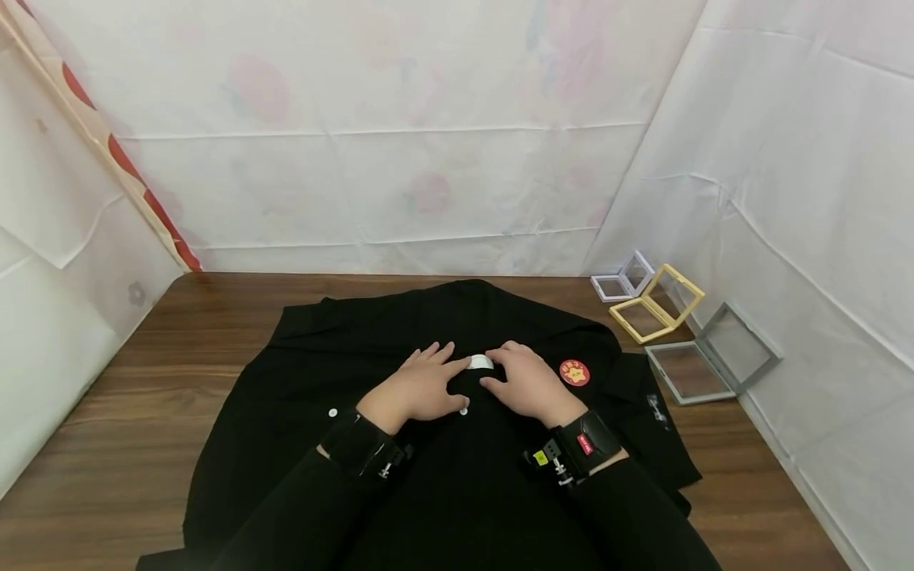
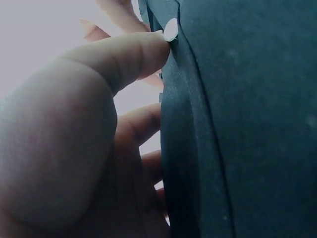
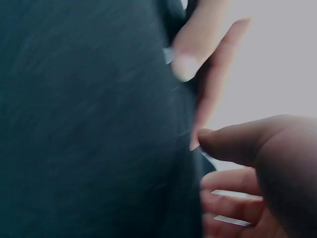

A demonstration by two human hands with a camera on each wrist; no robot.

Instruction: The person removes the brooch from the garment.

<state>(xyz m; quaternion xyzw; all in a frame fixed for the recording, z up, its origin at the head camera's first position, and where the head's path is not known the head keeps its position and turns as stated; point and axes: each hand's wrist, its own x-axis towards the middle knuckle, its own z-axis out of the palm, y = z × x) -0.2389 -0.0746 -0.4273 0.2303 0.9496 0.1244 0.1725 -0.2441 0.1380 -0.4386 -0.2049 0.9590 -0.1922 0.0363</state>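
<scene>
A black button-front garment [image 1: 286, 444] lies spread before me with small white buttons [image 1: 332, 412]. My left hand [image 1: 421, 388] rests on it with fingers spread. Its thumb touches a white button [image 2: 171, 29], seen at the thumb tip in the left wrist view. My right hand [image 1: 531, 385] rests to the right, fingers slightly bent against the cloth. Between the two index fingertips shows a white patch [image 1: 480, 362], partly covered, its kind unclear. A round red badge with a yellow star [image 1: 574, 373] sits on the cloth to the right of my right hand.
The brown wooden table [image 1: 114, 444] carries three small open frames at the right: lilac [image 1: 612, 288], yellow [image 1: 646, 319] and larger grey [image 1: 693, 371]. White printed cloth [image 1: 400, 174] hangs along the back and both sides. Black bands with small devices circle both wrists.
</scene>
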